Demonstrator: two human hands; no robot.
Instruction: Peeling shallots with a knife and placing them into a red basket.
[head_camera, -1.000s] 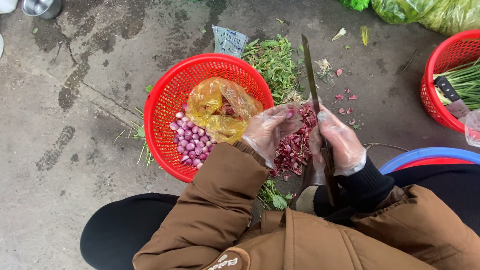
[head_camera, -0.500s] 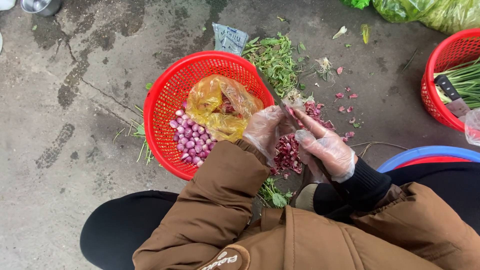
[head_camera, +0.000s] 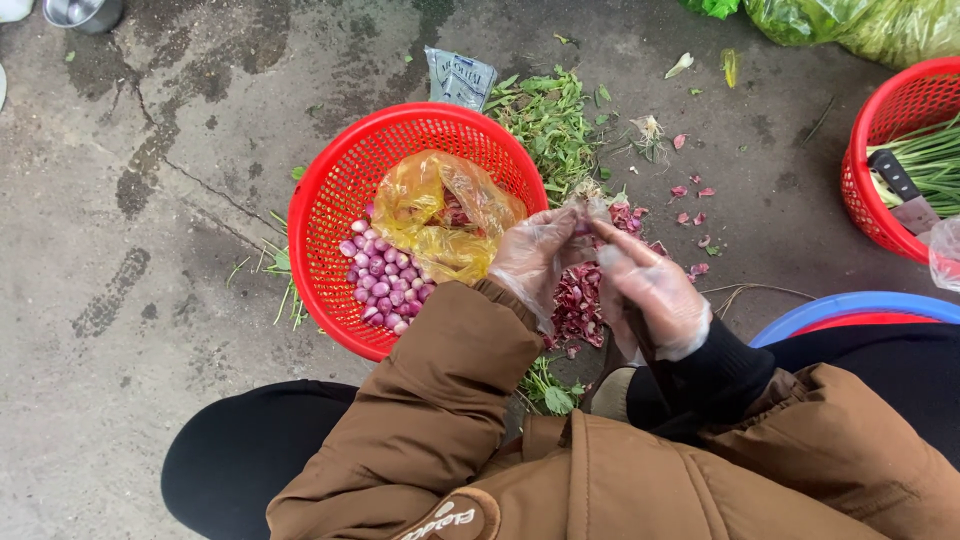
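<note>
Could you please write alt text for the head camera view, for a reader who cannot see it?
Two gloved hands, left hand and right hand, meet over a pile of red peelings on wet concrete. Beside them a red basket holds peeled shallots and a yellow plastic bag.

A second earlier the right hand (head_camera: 652, 296) had held the knife (head_camera: 640, 345) with its long blade pointing away from the body, up over the floor past the scattered peels. Half a second later the blade had swung down out of sight, and now only a dark part of it showed under the right palm, pointing toward the body. The left hand (head_camera: 535, 258) had lain over the pile of purple peels (head_camera: 578, 300) with fingers spread; it then lifted and drew in, so that both gloved hands met fingertip to fingertip around a small shallot (head_camera: 588, 210) above the pile.
</note>
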